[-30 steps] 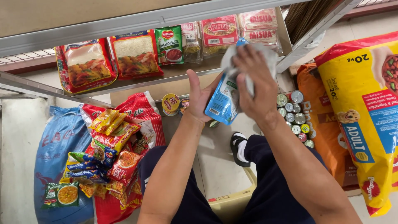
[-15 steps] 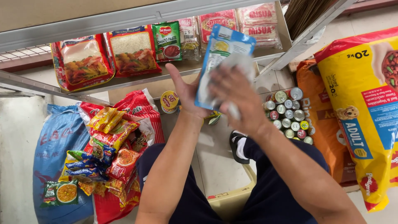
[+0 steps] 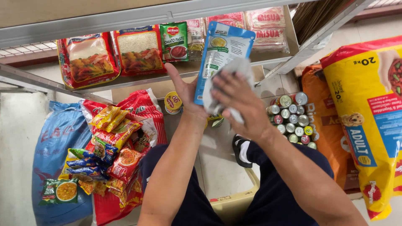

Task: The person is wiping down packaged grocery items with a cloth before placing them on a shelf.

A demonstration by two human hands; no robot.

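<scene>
A blue and white pouch held up in front of the shelf, with a cloth pressed against it.

The pouch [image 3: 222, 54] stands upright on the open left hand [image 3: 186, 94], whose palm backs its lower left edge with the thumb and fingers spread wide behind it. The right hand [image 3: 238, 100] lies over the pouch's lower front, fingers curled around a pale grey cloth [image 3: 234, 73] that touches the pouch face; the pouch's top half rises clear above both hands. Behind it runs a metal shelf [image 3: 125, 19] with food packets. Below, on the floor, a cluster of small cans [image 3: 291, 119] sits to the right, a big yellow sack [image 3: 368, 121] beside them, and a heap of snack packets [image 3: 104, 146] to the left.
</scene>
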